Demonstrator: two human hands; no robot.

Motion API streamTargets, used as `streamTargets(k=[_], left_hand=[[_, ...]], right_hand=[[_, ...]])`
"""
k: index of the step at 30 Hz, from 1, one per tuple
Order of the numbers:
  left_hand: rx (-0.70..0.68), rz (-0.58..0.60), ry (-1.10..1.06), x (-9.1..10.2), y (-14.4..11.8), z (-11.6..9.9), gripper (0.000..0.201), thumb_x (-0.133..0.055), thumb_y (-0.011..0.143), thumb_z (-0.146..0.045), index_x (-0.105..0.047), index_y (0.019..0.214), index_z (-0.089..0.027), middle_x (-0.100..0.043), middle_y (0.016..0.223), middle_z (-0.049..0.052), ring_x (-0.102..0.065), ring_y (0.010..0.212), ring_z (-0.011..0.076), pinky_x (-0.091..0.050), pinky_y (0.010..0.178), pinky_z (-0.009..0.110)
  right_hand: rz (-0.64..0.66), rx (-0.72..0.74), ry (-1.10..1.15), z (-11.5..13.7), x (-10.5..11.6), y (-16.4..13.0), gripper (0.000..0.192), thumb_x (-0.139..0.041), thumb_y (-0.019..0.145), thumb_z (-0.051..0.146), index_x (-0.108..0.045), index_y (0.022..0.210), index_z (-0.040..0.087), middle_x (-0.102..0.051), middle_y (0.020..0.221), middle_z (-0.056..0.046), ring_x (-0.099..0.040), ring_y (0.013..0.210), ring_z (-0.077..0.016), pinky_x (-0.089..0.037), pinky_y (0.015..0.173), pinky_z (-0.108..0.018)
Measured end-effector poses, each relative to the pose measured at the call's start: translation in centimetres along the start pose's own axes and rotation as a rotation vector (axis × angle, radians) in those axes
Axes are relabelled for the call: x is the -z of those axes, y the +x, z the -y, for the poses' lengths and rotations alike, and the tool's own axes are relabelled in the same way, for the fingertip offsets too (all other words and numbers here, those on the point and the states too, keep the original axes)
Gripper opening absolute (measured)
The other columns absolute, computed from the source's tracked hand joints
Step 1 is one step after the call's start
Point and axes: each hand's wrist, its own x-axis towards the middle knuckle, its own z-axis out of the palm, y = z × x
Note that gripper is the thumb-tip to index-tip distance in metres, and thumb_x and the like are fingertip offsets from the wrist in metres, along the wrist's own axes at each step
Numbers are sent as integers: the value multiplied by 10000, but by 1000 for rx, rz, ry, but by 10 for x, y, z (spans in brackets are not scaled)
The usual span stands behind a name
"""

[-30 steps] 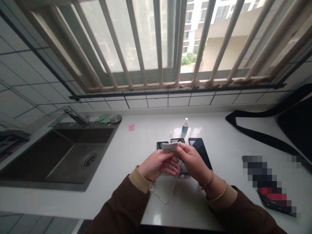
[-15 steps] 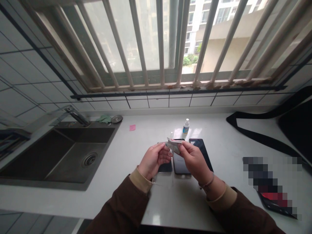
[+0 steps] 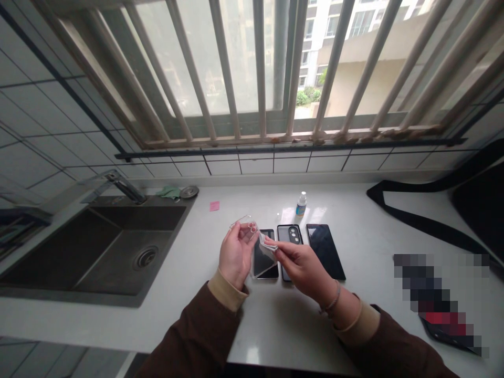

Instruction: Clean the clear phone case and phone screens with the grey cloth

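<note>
Head view: the clear phone case (image 3: 260,259) is so see-through, its edges are tough to make out over the dark phone (image 3: 272,273). Right hand (image 3: 300,262) blocks part of the black case (image 3: 284,247). Left hand (image 3: 235,257) is gripping the clear phone case's far end, right one's pinching a folded cloth (image 3: 269,243) just right of that grip, contact unclear.

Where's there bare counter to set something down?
Bare counter runs between the sink and the left hand, and again between the dark flat thing and the black strap. The middle is crowded: phone, black phone case, clear case and right hand bunch together.
</note>
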Motion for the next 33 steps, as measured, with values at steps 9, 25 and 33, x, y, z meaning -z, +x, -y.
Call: streamTargets(k=[9, 25, 33], left_hand=[[-75, -55, -81, -3, -3, -15, 153, -628, 926, -314, -645, 833, -193, -787, 1093, 126, -736, 1165, 240, -549, 1071, 435], [-227, 233, 45, -9, -21, -3, 313, -786, 926, -381, -669, 1180, -239, -652, 1029, 0, -682, 986, 141, -505, 1112, 393], [-522, 273, 284, -8, -25, 2, 453, -789, 908, -507, -555, 1222, -279, -570, 1122, 32, -647, 1121, 198, -489, 1128, 396]], right_hand=[[19, -144, 88, 2, -1, 2, 352, -591, 1045, 428, -788, 1285, 262, -797, 1253, -80, -746, 1150, -291, -578, 1038, -497], [-102, -508, 770, -4, -7, 9, 409, -852, 832, 562, -815, 999, 190, -779, 1011, -82, -726, 939, -205, -617, 894, -359], [5, -499, 662, 3, -11, 5, 411, -815, 843, 609, -789, 891, 201, -730, 829, -26, -690, 800, -187, -621, 861, -383]])
